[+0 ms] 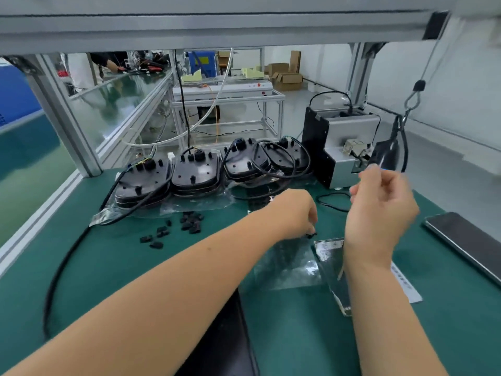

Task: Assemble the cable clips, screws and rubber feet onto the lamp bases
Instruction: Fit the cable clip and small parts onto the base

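Several black lamp bases (193, 173) lie upside down in a row at the back of the green mat, each with a black cable. A scatter of small black cable clips (189, 222) lies in front of them. My left hand (295, 213) reaches over the mat's middle with fingers curled down, pinching a small black clip (311, 235) just above a clear plastic bag (287, 263). My right hand (382, 207) is raised and blurred, its fingers curled, just below a black electric screwdriver (386, 156) that hangs on a hook and cord. Whether it holds something small is unclear.
A grey screw feeder box (349, 131) with a black plate stands at the back right. A dark phone (466, 241) lies at the right edge. A long black cable (65, 264) curves over the left of the mat. Aluminium frame posts flank the bench.
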`<action>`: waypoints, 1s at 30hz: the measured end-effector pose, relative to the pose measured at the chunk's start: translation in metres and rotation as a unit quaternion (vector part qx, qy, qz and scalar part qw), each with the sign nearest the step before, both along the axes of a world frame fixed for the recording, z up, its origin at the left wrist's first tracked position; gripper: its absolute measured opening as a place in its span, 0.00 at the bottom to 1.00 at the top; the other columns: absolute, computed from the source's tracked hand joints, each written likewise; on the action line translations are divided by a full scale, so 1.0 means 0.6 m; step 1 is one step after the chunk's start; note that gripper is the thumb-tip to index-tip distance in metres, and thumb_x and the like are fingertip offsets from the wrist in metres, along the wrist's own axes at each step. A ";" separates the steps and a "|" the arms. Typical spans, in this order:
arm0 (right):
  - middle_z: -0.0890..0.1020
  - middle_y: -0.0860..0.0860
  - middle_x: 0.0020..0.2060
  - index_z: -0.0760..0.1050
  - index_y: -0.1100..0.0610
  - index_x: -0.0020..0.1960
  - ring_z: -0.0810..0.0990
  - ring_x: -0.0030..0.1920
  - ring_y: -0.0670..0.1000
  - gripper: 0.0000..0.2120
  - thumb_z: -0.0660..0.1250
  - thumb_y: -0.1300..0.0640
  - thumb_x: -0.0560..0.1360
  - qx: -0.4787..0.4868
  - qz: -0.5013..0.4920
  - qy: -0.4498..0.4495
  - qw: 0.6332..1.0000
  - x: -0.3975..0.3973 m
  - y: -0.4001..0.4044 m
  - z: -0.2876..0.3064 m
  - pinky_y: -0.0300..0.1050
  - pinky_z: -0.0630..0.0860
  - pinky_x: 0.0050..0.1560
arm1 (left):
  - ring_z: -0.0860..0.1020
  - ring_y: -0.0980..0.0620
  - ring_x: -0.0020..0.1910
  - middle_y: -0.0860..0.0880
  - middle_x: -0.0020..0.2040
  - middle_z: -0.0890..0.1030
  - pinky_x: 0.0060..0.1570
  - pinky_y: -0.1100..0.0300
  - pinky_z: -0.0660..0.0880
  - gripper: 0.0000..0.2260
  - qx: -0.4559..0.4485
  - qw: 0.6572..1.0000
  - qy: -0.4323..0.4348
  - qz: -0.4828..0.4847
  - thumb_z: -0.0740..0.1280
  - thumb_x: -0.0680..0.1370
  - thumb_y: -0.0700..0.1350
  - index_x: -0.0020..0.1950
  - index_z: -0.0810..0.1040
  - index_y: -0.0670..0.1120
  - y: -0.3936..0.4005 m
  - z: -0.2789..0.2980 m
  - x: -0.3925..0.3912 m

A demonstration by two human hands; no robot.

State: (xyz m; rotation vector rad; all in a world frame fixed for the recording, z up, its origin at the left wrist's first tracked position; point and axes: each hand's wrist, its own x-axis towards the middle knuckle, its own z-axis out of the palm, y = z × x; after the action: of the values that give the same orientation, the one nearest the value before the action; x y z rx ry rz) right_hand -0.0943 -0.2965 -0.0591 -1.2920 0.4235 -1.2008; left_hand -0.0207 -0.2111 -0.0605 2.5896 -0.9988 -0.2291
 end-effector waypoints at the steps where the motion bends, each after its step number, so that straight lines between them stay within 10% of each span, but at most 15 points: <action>1: 0.75 0.52 0.29 0.72 0.52 0.37 0.72 0.31 0.45 0.09 0.62 0.56 0.76 0.008 -0.017 0.008 1.000 0.001 -0.007 -0.003 0.36 0.69 0.32 | 0.79 0.50 0.48 0.48 0.49 0.83 0.50 0.58 0.75 0.11 0.017 1.000 -0.008 -0.003 0.73 0.73 0.43 0.55 0.83 0.44 -0.007 -0.005 -0.001; 9: 0.72 0.40 0.36 0.70 0.53 0.46 0.70 0.35 0.38 0.05 0.61 0.52 0.78 0.064 -0.115 0.169 0.977 0.015 -0.059 -0.029 0.28 0.65 0.32 | 0.74 0.45 0.41 0.46 0.40 0.78 0.44 0.57 0.75 0.04 0.094 0.993 -0.065 -0.008 0.72 0.74 0.40 0.42 0.77 0.45 -0.023 -0.012 -0.002; 17: 0.76 0.48 0.33 0.70 0.54 0.40 0.75 0.33 0.51 0.20 0.62 0.37 0.74 0.144 0.075 0.252 0.954 0.026 -0.057 -0.045 0.47 0.71 0.36 | 0.77 0.54 0.43 0.50 0.46 0.81 0.44 0.62 0.74 0.06 0.041 0.999 0.012 0.018 0.71 0.76 0.41 0.52 0.84 0.43 0.022 -0.010 0.003; 26: 0.79 0.52 0.31 0.74 0.58 0.45 0.77 0.26 0.46 0.13 0.71 0.48 0.75 0.241 0.238 0.135 0.931 0.021 -0.036 -0.026 0.39 0.75 0.27 | 0.72 0.63 0.23 0.54 0.29 0.79 0.24 0.72 0.68 0.03 -0.091 0.985 0.110 0.101 0.71 0.75 0.40 0.42 0.84 0.44 0.046 0.007 -0.002; 30: 0.79 0.52 0.31 0.72 0.59 0.50 0.76 0.29 0.47 0.18 0.63 0.42 0.78 0.338 0.328 -0.001 0.882 0.021 -0.008 -0.007 0.41 0.75 0.32 | 0.77 0.57 0.28 0.46 0.33 0.83 0.30 0.68 0.74 0.03 -0.263 0.896 0.305 0.188 0.68 0.77 0.36 0.45 0.81 0.39 0.092 0.028 -0.016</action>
State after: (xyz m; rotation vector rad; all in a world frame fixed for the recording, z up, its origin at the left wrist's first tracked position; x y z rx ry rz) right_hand -0.0818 -0.3011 -0.0632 -0.7164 0.3179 -0.4065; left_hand -0.0305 -0.1561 -0.0437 1.9515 -0.2659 -0.5413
